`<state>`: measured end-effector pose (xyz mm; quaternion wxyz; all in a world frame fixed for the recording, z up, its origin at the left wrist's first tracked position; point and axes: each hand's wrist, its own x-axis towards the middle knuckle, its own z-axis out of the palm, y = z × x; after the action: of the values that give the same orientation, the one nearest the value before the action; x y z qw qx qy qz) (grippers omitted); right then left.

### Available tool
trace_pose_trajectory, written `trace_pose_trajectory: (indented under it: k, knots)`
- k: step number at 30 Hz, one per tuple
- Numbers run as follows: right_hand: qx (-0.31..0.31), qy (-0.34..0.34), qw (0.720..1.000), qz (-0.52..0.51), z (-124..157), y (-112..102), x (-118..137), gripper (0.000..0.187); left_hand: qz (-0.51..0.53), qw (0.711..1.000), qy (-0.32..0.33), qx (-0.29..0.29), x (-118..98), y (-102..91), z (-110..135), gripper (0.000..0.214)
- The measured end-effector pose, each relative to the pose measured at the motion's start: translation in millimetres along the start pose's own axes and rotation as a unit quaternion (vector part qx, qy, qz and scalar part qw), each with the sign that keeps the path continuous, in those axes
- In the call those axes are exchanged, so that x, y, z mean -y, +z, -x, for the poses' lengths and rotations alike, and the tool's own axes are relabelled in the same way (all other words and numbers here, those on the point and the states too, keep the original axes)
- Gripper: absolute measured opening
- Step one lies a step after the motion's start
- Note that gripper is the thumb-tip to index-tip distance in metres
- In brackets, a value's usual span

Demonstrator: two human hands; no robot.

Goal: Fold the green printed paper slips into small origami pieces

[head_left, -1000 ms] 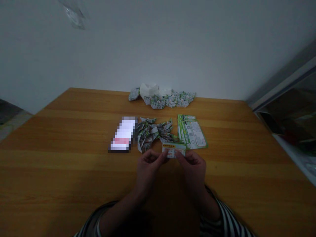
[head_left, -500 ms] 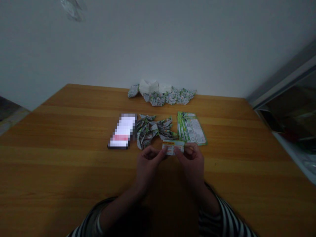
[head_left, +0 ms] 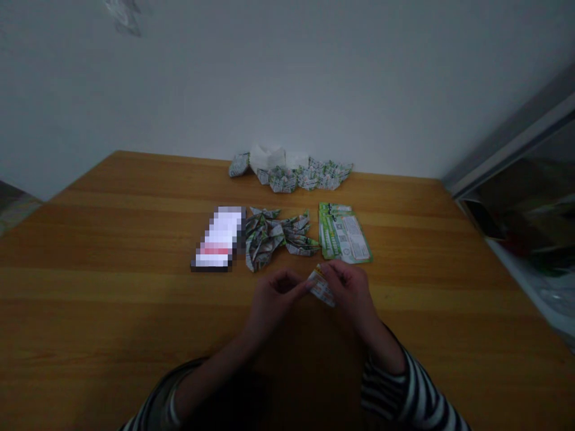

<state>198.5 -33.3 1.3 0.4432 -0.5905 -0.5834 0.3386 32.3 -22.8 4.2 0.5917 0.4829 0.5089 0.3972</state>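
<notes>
A small piece of printed paper (head_left: 322, 291), white with a strip of yellow at its top, is pinched between my two hands and sits tilted. My left hand (head_left: 275, 302) grips its left corner with thumb and fingers. My right hand (head_left: 353, 293) closes over its upper right part and hides some of it. Just beyond lie several folded printed-paper pieces (head_left: 265, 236), pointed and creased. A stack of green and white printed sheets (head_left: 354, 239) rests past my right hand.
Left of the folded pieces lies a phone (head_left: 220, 236) with a lit, blurred screen. Along the wall stands a row of folded paper shapes (head_left: 285, 179) with white tissue-like paper (head_left: 267, 158) behind. Everything rests on a wooden table (head_left: 135, 287). A dark shelf-like space (head_left: 525, 209) opens at right.
The paper has turned from level to tilted, its right end now lower. My right hand has shifted its grip over the top of it. The view has moved slightly.
</notes>
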Motion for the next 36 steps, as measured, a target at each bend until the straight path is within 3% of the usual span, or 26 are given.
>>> trace_pose_trajectory:
  k: [11,14,16,18,21,24,28,30,32,36]
  knots:
    - [-0.042,-0.016,0.998,0.037,7.8,6.7,4.5,0.030,-0.025,0.998,0.025,-0.053,-2.0,2.9,3.9,0.031]
    - [-0.051,-0.006,0.998,0.020,8.9,10.2,4.5,0.030,0.009,0.998,0.020,-0.057,-2.5,2.3,2.8,0.029]
    - [-0.053,-0.003,0.998,0.019,9.9,12.6,4.8,0.032,0.050,0.997,0.023,-0.055,-2.9,1.1,1.8,0.040]
    - [-0.044,-0.012,0.998,0.036,10.4,14.0,4.9,0.032,0.062,0.996,0.047,-0.052,-2.7,-1.2,0.9,0.047]
    - [0.000,-0.029,0.998,0.062,9.3,13.5,4.2,0.028,0.020,0.992,0.104,-0.068,-1.5,-5.9,-1.3,0.039]
    - [0.038,-0.042,0.997,0.051,8.4,12.9,2.9,0.026,0.007,0.991,0.114,-0.075,-0.2,-8.0,-4.6,0.039]
    - [-0.031,-0.017,0.999,0.018,14.8,21.3,0.9,0.026,0.026,0.996,0.078,-0.013,2.7,-3.4,-6.8,0.035]
    - [-0.080,0.006,0.997,0.011,20.2,28.8,0.1,0.026,-0.007,0.997,0.062,0.035,5.3,-1.2,-6.1,0.026]
    - [-0.095,0.010,0.995,0.001,24.7,35.4,-0.3,0.024,-0.058,0.996,0.062,0.037,8.0,-2.0,-5.7,0.032]
    - [0.039,-0.008,0.998,-0.046,26.7,38.4,0.7,0.023,-0.168,0.977,0.113,-0.071,10.0,-14.3,-8.8,0.031]
